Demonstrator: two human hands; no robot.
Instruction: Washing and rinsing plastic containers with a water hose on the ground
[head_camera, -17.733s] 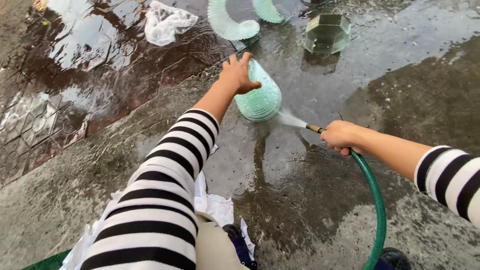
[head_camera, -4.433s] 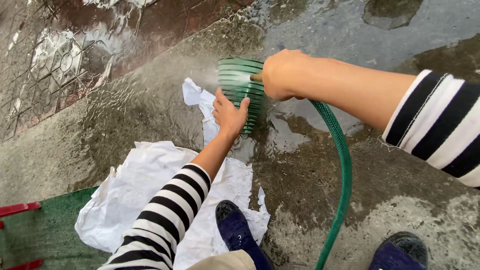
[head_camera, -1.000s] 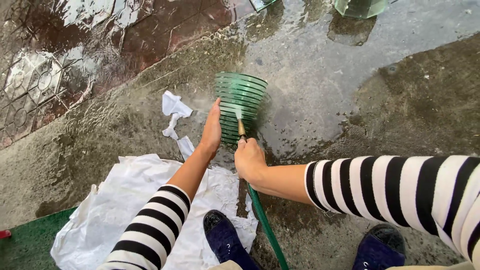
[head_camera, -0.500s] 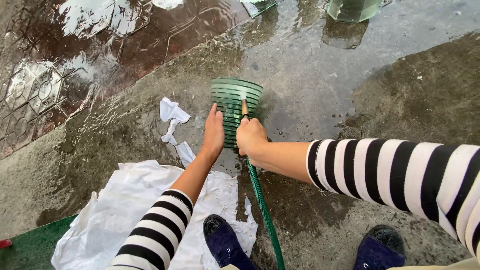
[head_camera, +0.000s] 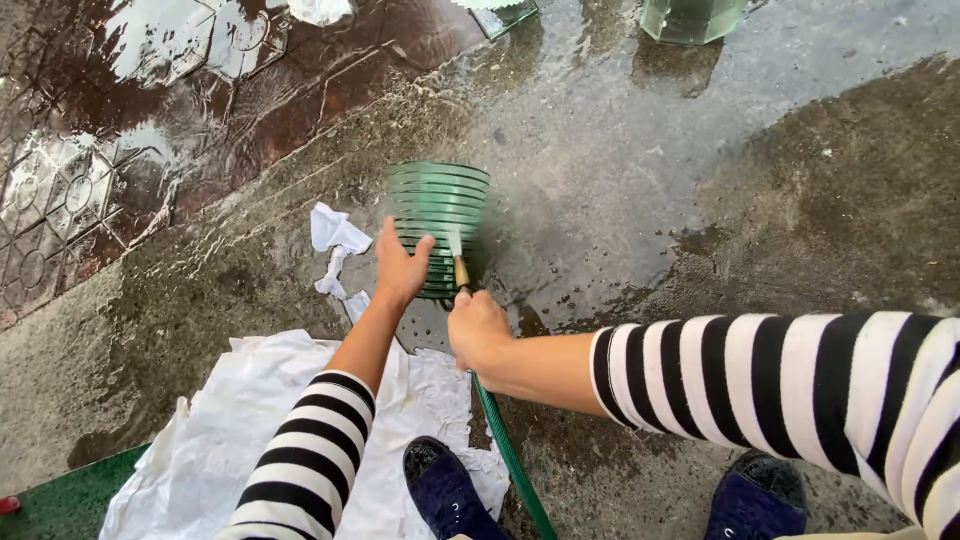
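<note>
Person crouched on wet concrete, both arms in black & white striped sleeves. Left hand (head_camera: 402, 266) lies flat w/ fingers spread against the side of a green ribbed glass shade (head_camera: 440, 222), palm touching its lower left edge. The shade lies on its side on the ground, open end twd the top of the view, just ahead of both hands. Right hand (head_camera: 478, 330) is curled tight around the end of a green hose (head_camera: 510, 460), fist wrapped on it just behind the brass nozzle (head_camera: 461, 272); nozzle tip points at the shade & nearly touches it, a thin jet of water hitting the ribs w/ spray misting off to the right. Hose runs back from the fist twd the bottom edge, passing betw the two dark blue shoes (head_camera: 445, 492).

Crumpled white paper sheet (head_camera: 250, 430) spread under the left forearm, a smaller torn scrap (head_camera: 335, 235) lying just left of the shade. Wet reddish patterned tiles (head_camera: 150, 110) top left, shiny w/ puddles. Another pale green glass piece (head_camera: 692, 18) stands at the top edge, well apart from the hands. Green mat corner (head_camera: 60, 500) bottom left
</note>
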